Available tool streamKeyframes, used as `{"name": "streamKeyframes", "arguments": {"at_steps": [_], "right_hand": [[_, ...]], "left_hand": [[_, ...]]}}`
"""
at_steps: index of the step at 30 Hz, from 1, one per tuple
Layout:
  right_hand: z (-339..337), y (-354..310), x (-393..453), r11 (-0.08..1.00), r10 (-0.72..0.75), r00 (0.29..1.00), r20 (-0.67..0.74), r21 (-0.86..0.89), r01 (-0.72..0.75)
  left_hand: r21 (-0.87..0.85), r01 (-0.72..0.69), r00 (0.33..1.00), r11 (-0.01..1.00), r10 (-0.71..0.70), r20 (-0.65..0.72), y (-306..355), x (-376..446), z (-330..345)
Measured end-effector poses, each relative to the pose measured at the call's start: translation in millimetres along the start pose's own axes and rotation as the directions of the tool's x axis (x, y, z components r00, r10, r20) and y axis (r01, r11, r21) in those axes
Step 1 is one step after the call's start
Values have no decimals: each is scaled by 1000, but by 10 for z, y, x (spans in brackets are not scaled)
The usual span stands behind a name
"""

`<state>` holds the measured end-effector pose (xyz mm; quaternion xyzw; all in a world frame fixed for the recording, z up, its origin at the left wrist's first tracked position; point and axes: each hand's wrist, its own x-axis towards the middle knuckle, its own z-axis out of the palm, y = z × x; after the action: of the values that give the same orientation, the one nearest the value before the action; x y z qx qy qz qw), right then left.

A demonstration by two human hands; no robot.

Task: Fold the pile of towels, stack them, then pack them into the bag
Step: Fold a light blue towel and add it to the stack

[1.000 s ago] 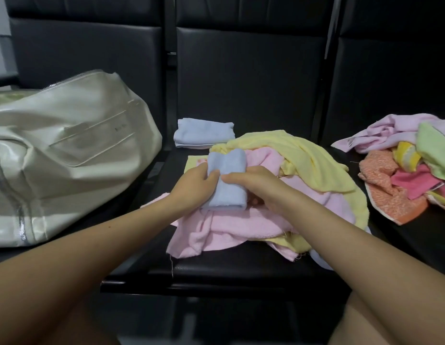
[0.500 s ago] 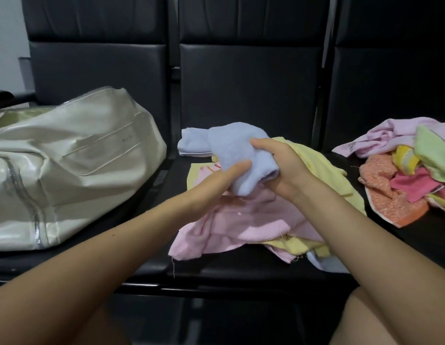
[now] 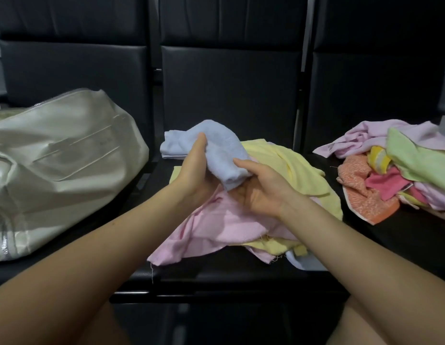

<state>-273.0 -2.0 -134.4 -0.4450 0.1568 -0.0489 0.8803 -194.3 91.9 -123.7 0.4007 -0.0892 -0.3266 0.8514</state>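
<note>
A folded light blue towel [image 3: 224, 155] is lifted above the middle seat. My left hand [image 3: 194, 175] grips its upper part, thumb on top. My right hand [image 3: 263, 192] cups its lower end between thumb and fingers. Just behind my left hand, another folded light blue towel [image 3: 169, 148] lies at the back of the seat. Under my hands are loose pink [image 3: 216, 227] and yellow towels [image 3: 288, 165]. The cream bag [image 3: 67, 158] lies on the left seat, its zip side up.
A heap of unfolded towels [image 3: 403, 175] in pink, green, orange and lilac covers the right seat. Black chair backs [image 3: 229, 83] rise directly behind. The front edge of the middle seat [image 3: 216, 282] lies near my knees.
The blue towel rose from the pile. My left hand went from touching it with straight fingers to gripping its upper part, and my right hand slid down to its lower end.
</note>
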Motion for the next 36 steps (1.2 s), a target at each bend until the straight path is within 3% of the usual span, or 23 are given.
{"name": "streamKeyframes", "arguments": {"at_steps": [4, 7, 9, 12, 18, 22, 24, 26, 29, 30, 32, 34, 36], "right_hand": [[-43, 113, 91, 999, 19, 1000, 3, 45, -19], [-40, 69, 230, 994, -110, 992, -68, 20, 111], [-29, -24, 378, 975, -216, 963, -162, -81, 206], [29, -247, 624, 941, -273, 918, -286, -279, 193], [252, -774, 1331, 792, -354, 891, -284, -598, 125], [400, -868, 2005, 773, -364, 870, -333, -630, 82], [397, -836, 2332, 758, -358, 868, -344, -650, 56], [324, -716, 2569, 709, -342, 881, -326, -705, 14], [186, -517, 2702, 546, -292, 908, -299, -832, -98], [173, -508, 2686, 522, -309, 898, -314, -845, -116], [184, -581, 2559, 544, -354, 881, -314, -835, -80], [184, -713, 2355, 547, -444, 855, -266, -837, 24], [188, -844, 2023, 480, -557, 808, -190, -868, 126]], "left_hand": [[153, 26, 999, 988, -22, -29, -1, 124, -20], [254, -109, 991, 961, 125, -49, 51, 279, -80], [386, -173, 964, 906, 237, -123, 158, 412, -153], [472, -210, 932, 856, 320, -167, 291, 652, -310], [574, -194, 894, 796, 385, -230, 622, 1287, -611], [659, -211, 851, 722, 467, -239, 856, 1770, -793], [737, -191, 819, 648, 519, -244, 902, 2015, -929], [867, -119, 810, 484, 553, -198, 891, 2218, -1095], [986, 159, 893, -51, 433, -122, 770, 2361, -1311], [963, 214, 902, -165, 411, -130, 716, 2355, -1334], [953, 232, 883, -195, 454, -122, 612, 2261, -1300], [978, 152, 847, -140, 528, -56, 543, 2098, -1201], [997, 68, 837, -42, 546, -34, 510, 1908, -1042]]}}
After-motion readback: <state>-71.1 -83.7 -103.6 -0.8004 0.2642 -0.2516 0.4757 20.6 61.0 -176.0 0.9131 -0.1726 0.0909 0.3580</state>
